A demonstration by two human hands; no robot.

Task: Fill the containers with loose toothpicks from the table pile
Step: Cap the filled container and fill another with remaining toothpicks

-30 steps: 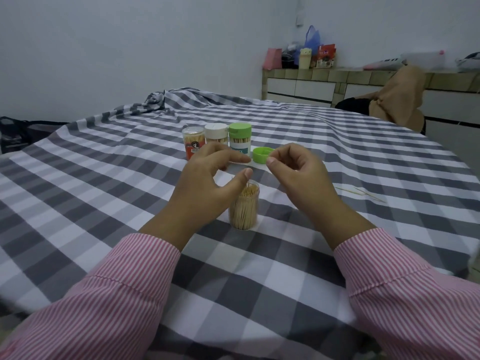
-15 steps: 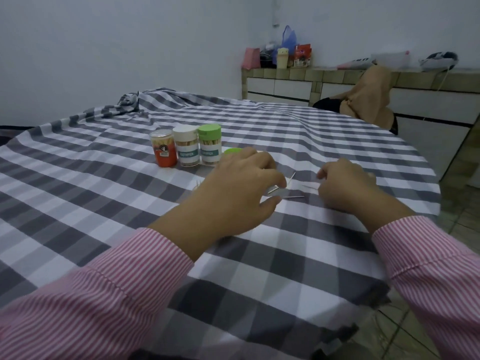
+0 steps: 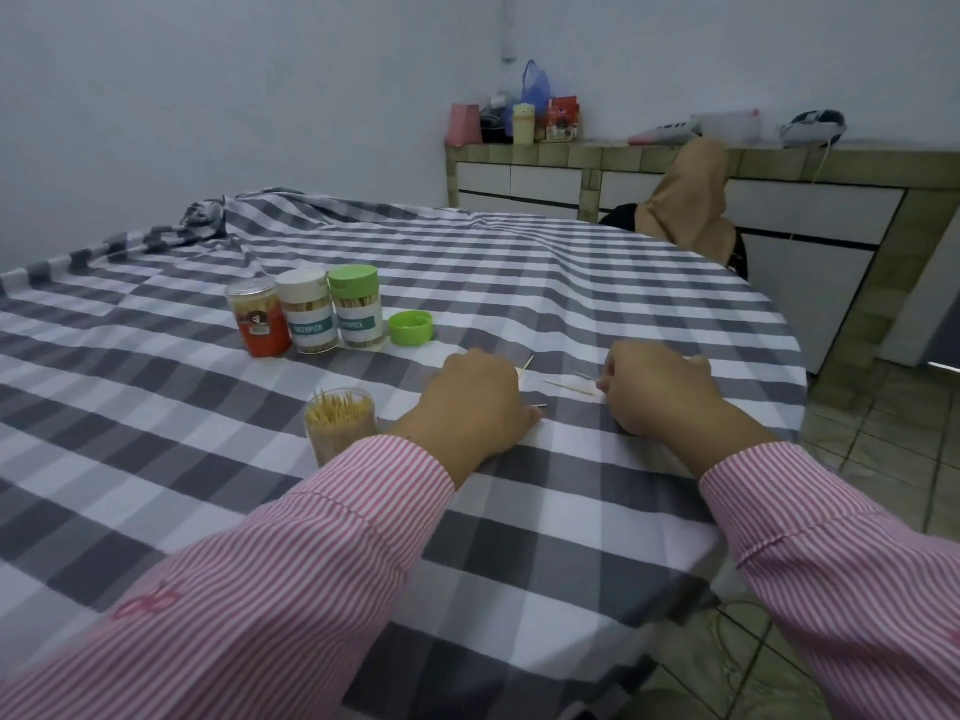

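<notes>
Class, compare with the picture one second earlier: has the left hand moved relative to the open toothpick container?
Yes. The left hand has left the top of the open toothpick container and now rests on the tablecloth to its right, beside loose toothpicks.

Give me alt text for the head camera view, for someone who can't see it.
Two hands in pink striped sleeves, left hand and right hand, gather loose toothpicks on a grey checked tablecloth. An open container full of toothpicks stands beside the left wrist. Behind it are three capped containers and a loose green cap.
</notes>
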